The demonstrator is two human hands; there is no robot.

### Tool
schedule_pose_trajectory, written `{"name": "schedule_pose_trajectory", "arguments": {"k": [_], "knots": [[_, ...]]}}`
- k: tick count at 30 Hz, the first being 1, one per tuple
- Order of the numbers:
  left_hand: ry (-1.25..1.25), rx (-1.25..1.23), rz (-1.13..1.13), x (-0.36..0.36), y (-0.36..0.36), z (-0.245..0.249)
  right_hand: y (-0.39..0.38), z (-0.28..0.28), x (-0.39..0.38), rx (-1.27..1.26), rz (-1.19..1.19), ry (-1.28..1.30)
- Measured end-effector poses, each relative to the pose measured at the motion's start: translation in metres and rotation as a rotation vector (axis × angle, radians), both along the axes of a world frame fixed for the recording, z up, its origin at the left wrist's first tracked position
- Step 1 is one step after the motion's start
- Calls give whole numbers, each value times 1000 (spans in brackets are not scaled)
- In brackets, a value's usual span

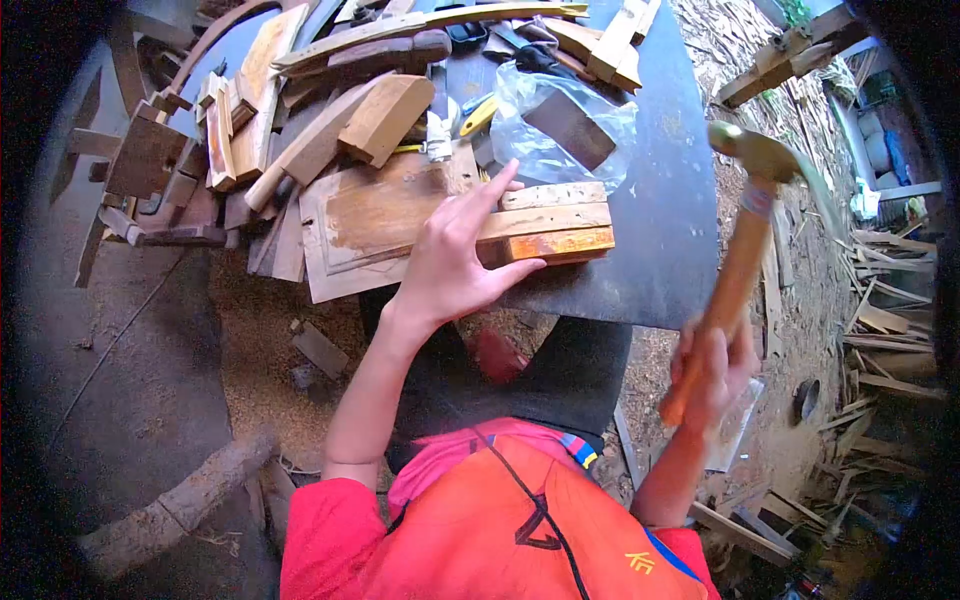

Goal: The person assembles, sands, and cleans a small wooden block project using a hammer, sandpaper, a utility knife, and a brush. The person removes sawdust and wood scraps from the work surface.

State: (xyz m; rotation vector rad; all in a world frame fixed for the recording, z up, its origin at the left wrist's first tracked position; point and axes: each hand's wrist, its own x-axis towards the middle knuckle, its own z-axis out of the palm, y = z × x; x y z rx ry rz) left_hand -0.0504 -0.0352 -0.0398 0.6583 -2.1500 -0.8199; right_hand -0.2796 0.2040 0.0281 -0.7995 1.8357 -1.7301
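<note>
My right hand (pixel 712 375) is wrapped round the wooden handle of a claw hammer (pixel 740 245). The hammer is raised to the right of the table, its metal head up, and the hand is slightly blurred. My left hand (pixel 455 245) straddles a stack of wooden blocks (pixel 560 222) near the table's front edge. Its thumb lies along the near side and its index finger reaches over the far side. The stack has a pale upper piece with small dark holes and an orange-brown lower piece. Under the left hand lies a flat wooden panel (pixel 345 225).
Behind the hands, a clear plastic bag (pixel 565 125) lies on the dark table (pixel 670 215), near a yellow-handled tool (pixel 479 115). Wooden parts, including an angled block (pixel 388 118), are piled at the back left. A log (pixel 180 500) and scrap wood (pixel 885 320) lie on the ground.
</note>
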Motion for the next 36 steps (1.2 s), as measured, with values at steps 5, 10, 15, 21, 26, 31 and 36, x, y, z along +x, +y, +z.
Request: {"name": "schedule_pose_trajectory", "arguments": {"k": [5, 10, 15, 21, 26, 31, 36], "knots": [[-18, 8, 0, 2, -1, 3, -35, -46, -22, 29, 10, -45], [-2, -77, 48, 0, 8, -1, -36, -55, -29, 38, 30, -61], [2, -119, 127, -4, 27, -1, -33, -54, -28, 72, 62, -67], [-43, -118, 187, -10, 40, 5, -33, -53, -25, 94, 73, -49], [-41, -153, 240, -14, 48, 2, -33, -48, -24, 112, 59, -72], [-36, -110, 229, -13, 48, 0, -34, -49, -24, 100, 60, -69], [-28, 112, 195, -5, 48, 0, -35, -50, -24, 109, 56, -51]]}}
